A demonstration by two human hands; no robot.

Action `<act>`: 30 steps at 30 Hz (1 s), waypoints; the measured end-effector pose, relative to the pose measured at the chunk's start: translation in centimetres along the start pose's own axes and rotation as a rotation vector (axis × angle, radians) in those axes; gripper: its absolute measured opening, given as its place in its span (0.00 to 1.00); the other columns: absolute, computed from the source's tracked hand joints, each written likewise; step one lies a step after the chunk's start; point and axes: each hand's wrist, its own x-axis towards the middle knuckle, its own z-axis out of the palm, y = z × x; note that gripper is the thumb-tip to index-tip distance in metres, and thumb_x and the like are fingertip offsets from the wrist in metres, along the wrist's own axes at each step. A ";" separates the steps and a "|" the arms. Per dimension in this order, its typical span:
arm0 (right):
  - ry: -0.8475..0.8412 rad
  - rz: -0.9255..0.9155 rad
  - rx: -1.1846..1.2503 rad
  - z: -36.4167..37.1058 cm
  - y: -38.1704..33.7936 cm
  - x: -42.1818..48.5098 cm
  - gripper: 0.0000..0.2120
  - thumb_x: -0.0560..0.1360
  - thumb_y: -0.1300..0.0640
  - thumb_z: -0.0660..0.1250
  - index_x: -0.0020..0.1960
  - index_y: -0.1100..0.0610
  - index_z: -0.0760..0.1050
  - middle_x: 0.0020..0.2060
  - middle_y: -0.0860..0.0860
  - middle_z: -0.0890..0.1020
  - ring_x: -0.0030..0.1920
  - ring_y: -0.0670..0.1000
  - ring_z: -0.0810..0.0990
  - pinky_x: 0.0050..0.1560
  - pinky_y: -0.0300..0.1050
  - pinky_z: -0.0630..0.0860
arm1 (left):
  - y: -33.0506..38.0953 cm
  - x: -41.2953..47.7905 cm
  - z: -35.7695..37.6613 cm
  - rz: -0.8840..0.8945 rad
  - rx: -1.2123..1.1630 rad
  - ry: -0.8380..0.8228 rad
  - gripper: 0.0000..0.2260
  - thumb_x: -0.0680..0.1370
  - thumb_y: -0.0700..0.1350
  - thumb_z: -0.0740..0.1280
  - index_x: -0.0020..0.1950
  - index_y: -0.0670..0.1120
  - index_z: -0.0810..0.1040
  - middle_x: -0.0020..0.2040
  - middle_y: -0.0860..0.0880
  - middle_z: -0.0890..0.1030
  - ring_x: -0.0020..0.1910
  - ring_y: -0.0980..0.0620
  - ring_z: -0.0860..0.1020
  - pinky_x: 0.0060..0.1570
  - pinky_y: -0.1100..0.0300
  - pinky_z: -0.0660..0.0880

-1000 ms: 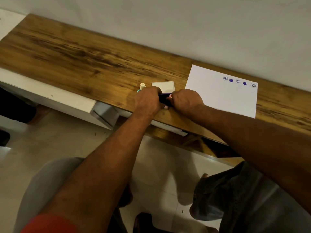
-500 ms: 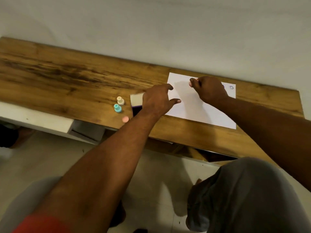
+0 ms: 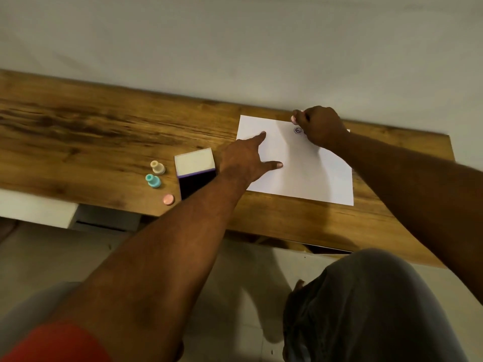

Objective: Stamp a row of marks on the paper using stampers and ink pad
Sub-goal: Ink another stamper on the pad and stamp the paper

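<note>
mid-stamping: the left hand (image 3: pixel 245 160) lies flat, fingers spread, pinning the paper (image 3: pixel 308 178) on the surface (image 3: pixel 104 142), the right hand (image 3: pixel 322 128) curls round a pink stamper (image 3: pixel 293 118) at the far edge beside a round mark (image 3: pixel 298 130), so next, i judge, comes a straight press alongside it.

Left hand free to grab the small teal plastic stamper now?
Probably yes: the left hand rests open on the white paper sheet, holding nothing; the teal stamper stands uncovered past the open purple ink pad.

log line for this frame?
phase: stamping | right hand: pinches stamper at paper far edge | left hand: flat on paper | ink pad: open
</note>
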 end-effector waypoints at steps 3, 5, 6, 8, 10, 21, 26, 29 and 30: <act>0.012 -0.031 -0.093 0.4 0.1 -0.2 0.23 0.83 0.41 0.56 0.49 0.53 0.85 0.44 0.56 0.86 0.48 0.61 0.81 0.43 0.45 0.66 | -0.1 0.1 0.0 0.001 -0.038 -0.019 0.48 0.69 0.80 0.66 0.84 0.59 0.60 0.77 0.50 0.75 0.71 0.44 0.77 0.65 0.50 0.75; 0.010 -0.043 -0.193 0.7 -0.1 -0.3 0.25 0.84 0.41 0.56 0.47 0.58 0.82 0.44 0.62 0.84 0.46 0.64 0.79 0.41 0.47 0.66 | -0.2 0.2 -0.1 0.012 -0.063 -0.023 0.48 0.69 0.79 0.67 0.84 0.59 0.61 0.77 0.50 0.74 0.72 0.44 0.76 0.67 0.50 0.74; 0.008 -0.046 -0.223 0.8 -0.3 -0.3 0.26 0.84 0.41 0.56 0.46 0.59 0.81 0.43 0.64 0.83 0.46 0.65 0.79 0.41 0.48 0.67 | -0.3 0.2 -0.1 0.019 -0.073 -0.022 0.48 0.69 0.78 0.68 0.84 0.58 0.61 0.77 0.50 0.74 0.72 0.44 0.76 0.67 0.50 0.73; 0.004 -0.046 -0.247 0.9 -0.6 -0.4 0.25 0.84 0.41 0.56 0.43 0.59 0.78 0.43 0.65 0.82 0.46 0.66 0.79 0.41 0.48 0.66 | -0.3 0.1 -0.2 0.026 -0.073 -0.013 0.48 0.69 0.78 0.68 0.84 0.58 0.61 0.77 0.50 0.75 0.72 0.44 0.76 0.66 0.50 0.74; 0.002 -0.036 -0.253 0.9 -0.9 -0.5 0.24 0.85 0.41 0.56 0.42 0.58 0.77 0.44 0.65 0.82 0.47 0.66 0.79 0.41 0.49 0.67 | -0.3 0.0 -0.3 0.023 -0.070 -0.009 0.48 0.69 0.78 0.68 0.84 0.59 0.62 0.77 0.50 0.75 0.71 0.44 0.76 0.66 0.50 0.74; 0.303 -0.153 -0.414 -3.0 -5.2 1.2 0.27 0.82 0.38 0.53 0.48 0.57 0.81 0.38 0.63 0.81 0.41 0.66 0.81 0.37 0.48 0.67 | -0.2 0.1 0.3 0.001 -0.128 -0.024 0.48 0.68 0.78 0.68 0.83 0.58 0.63 0.78 0.50 0.74 0.72 0.43 0.75 0.70 0.48 0.72; 0.079 0.014 -0.499 1.8 -4.5 -1.2 0.23 0.86 0.46 0.53 0.59 0.62 0.79 0.53 0.65 0.82 0.55 0.66 0.81 0.46 0.53 0.72 | -0.4 0.1 0.5 0.026 -0.141 -0.007 0.49 0.67 0.79 0.69 0.83 0.57 0.64 0.76 0.50 0.76 0.70 0.44 0.77 0.67 0.49 0.73; -0.022 0.014 -0.538 2.6 -3.6 -1.7 0.24 0.87 0.46 0.51 0.62 0.62 0.78 0.56 0.64 0.82 0.58 0.66 0.80 0.51 0.53 0.73 | -0.4 0.1 0.4 0.023 -0.119 -0.003 0.49 0.68 0.79 0.68 0.84 0.57 0.63 0.77 0.49 0.75 0.71 0.44 0.76 0.67 0.49 0.73; -0.047 0.010 -0.560 2.1 -3.8 -1.4 0.24 0.87 0.46 0.51 0.61 0.62 0.79 0.56 0.63 0.82 0.58 0.66 0.80 0.51 0.52 0.74 | -0.3 0.1 0.3 0.021 -0.122 -0.012 0.49 0.68 0.79 0.68 0.84 0.57 0.63 0.77 0.49 0.75 0.71 0.44 0.76 0.67 0.49 0.73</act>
